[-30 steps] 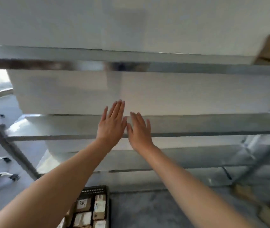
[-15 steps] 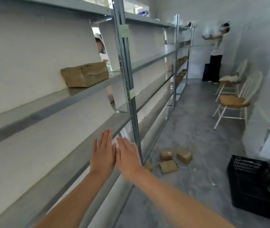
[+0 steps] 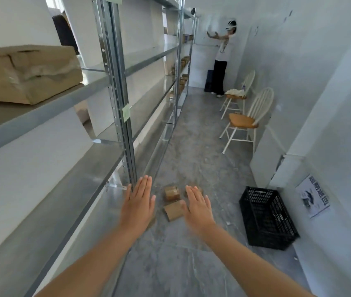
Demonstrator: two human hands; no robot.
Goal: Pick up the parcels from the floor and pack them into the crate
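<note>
Head view. Both of my arms reach forward and down over the grey floor (image 3: pixel 191 264).

Left hand (image 3: pixel 138 205): flat, palm down, fingers straight and close together, holding nothing.
Right hand (image 3: pixel 199 207): also flat with straight fingers, slightly blurred, holding nothing. The hands are apart, with a clear gap between them.

Parcels: all lie on the floor beyond the hands.
- A small brown box (image 3: pixel 171 192) shows in the gap between the hands.
- A flat brown parcel (image 3: pixel 173 211) lies just nearer than the box. Its right edge is hidden behind my right thumb.
- A third parcel (image 3: pixel 199 189) shows only as a sliver past the right fingertips.
- I cannot tell how high the hands are above them.

Black crate (image 3: pixel 256 190): on the floor to the right, open side up, close to the white wall and well apart from the parcels.

Surroundings:
- A metal shelf rack (image 3: pixel 114 82) runs along the left side, with a large brown parcel (image 3: pixel 24 71) on an upper shelf.
- Two white chairs (image 3: pixel 243 121) stand along the right wall.
- A person (image 3: pixel 223 56) stands at the far end with arms raised.
- A poster (image 3: pixel 314 198) hangs low on the wall beside the crate.
</note>
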